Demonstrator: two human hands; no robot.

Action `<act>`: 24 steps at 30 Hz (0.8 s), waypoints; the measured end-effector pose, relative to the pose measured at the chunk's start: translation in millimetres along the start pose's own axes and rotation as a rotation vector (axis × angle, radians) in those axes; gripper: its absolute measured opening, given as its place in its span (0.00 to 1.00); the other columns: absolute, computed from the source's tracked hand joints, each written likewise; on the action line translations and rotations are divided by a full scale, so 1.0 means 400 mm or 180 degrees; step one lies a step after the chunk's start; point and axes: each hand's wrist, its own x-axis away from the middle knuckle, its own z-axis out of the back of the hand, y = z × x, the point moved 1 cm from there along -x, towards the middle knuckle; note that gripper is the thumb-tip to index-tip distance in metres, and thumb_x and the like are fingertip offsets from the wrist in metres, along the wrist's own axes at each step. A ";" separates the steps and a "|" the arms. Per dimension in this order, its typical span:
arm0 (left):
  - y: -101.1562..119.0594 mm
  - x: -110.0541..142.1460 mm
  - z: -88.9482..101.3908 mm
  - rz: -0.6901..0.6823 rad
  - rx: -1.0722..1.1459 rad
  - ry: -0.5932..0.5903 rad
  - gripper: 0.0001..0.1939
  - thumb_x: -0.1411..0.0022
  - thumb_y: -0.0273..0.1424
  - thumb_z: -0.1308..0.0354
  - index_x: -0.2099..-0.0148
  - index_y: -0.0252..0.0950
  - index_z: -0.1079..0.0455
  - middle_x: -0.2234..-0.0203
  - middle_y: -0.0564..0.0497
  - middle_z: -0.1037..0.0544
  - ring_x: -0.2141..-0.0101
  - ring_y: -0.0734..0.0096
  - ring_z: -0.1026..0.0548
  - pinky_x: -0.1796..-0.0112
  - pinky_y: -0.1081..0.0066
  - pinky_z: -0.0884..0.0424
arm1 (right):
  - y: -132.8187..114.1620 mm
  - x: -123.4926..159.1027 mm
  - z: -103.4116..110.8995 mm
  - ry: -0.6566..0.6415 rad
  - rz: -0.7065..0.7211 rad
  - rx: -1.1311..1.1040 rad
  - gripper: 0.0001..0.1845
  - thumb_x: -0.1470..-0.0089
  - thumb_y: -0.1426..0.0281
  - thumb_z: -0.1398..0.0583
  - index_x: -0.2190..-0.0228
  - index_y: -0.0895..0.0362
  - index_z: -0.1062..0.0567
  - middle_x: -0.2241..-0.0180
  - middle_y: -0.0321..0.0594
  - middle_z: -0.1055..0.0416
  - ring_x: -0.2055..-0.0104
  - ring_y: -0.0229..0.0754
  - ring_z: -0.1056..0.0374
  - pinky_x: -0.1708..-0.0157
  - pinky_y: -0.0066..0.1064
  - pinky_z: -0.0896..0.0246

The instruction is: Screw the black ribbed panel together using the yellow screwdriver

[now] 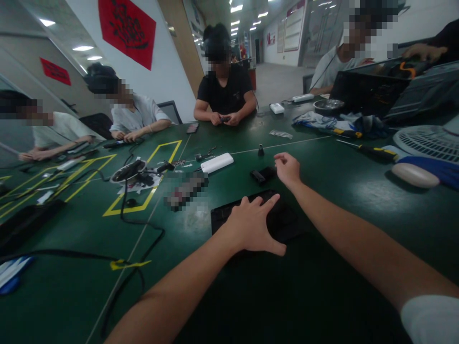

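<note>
My left hand [253, 225] is spread open over a flat black tray-like piece [220, 217] on the green table, thumb and fingers wide apart. It covers much of that piece, and I cannot tell whether the palm presses on it. Just beyond, my right hand [289, 168] is closed, its fingers curled together. Whatever may be in those fingers is too small or hidden to make out. Beside its fingertips lies a small black block-shaped part [263, 175]. A small dark cone-shaped piece [260, 150] stands a little farther off.
A white power bank [217, 163] and a blurred-out oblong item [186, 191] lie to the left. Black cables [143, 222] cross the table there. At right are a screwdriver [373, 150], a computer mouse [415, 175] and a fan [426, 143]. Several people sit around the table.
</note>
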 end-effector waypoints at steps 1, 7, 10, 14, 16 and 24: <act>0.001 0.010 0.002 -0.0080 0.0056 0.0048 0.69 0.54 0.63 0.33 0.18 0.51 0.60 0.29 0.40 0.35 0.36 0.26 0.35 0.45 0.37 0.28 | 0.002 -0.001 -0.001 0.0016 -0.0010 -0.0005 0.10 0.48 0.69 0.43 0.67 0.53 0.21 0.68 0.43 0.19 0.66 0.50 0.24 0.56 0.44 0.29; -0.004 0.075 0.007 -0.0648 0.1006 0.1091 0.70 0.58 0.53 0.25 0.19 0.55 0.57 0.27 0.43 0.40 0.34 0.32 0.38 0.37 0.37 0.33 | 0.012 -0.006 -0.003 0.0161 -0.0078 0.0017 0.10 0.50 0.69 0.42 0.67 0.53 0.21 0.70 0.41 0.20 0.66 0.49 0.25 0.58 0.41 0.31; -0.020 0.076 -0.006 -0.1181 0.1979 0.1970 0.74 0.58 0.54 0.24 0.18 0.51 0.63 0.25 0.40 0.46 0.31 0.31 0.41 0.35 0.37 0.37 | 0.016 -0.008 -0.004 0.0179 -0.0119 0.0025 0.11 0.50 0.70 0.42 0.66 0.53 0.21 0.70 0.40 0.20 0.67 0.48 0.26 0.58 0.41 0.32; -0.052 0.057 -0.046 -0.1421 0.2978 0.2596 0.69 0.50 0.57 0.27 0.19 0.46 0.64 0.25 0.36 0.46 0.28 0.31 0.43 0.33 0.38 0.39 | 0.020 -0.005 -0.004 0.0168 -0.0172 -0.0015 0.12 0.47 0.69 0.42 0.64 0.54 0.19 0.69 0.41 0.20 0.67 0.47 0.26 0.60 0.41 0.33; -0.065 0.055 -0.064 -0.1276 0.3227 0.2705 0.65 0.48 0.58 0.28 0.20 0.46 0.58 0.26 0.35 0.41 0.27 0.31 0.45 0.32 0.37 0.41 | 0.022 -0.002 -0.002 0.0164 -0.0189 -0.0035 0.12 0.47 0.69 0.42 0.64 0.54 0.19 0.69 0.41 0.20 0.66 0.47 0.26 0.61 0.40 0.33; -0.102 0.117 -0.094 -0.0923 0.3629 0.2180 0.53 0.48 0.50 0.24 0.26 0.44 0.41 0.35 0.37 0.28 0.35 0.33 0.31 0.39 0.40 0.30 | 0.027 0.000 0.000 0.0173 -0.0174 -0.0075 0.10 0.47 0.70 0.41 0.64 0.54 0.19 0.70 0.39 0.22 0.67 0.46 0.27 0.60 0.40 0.35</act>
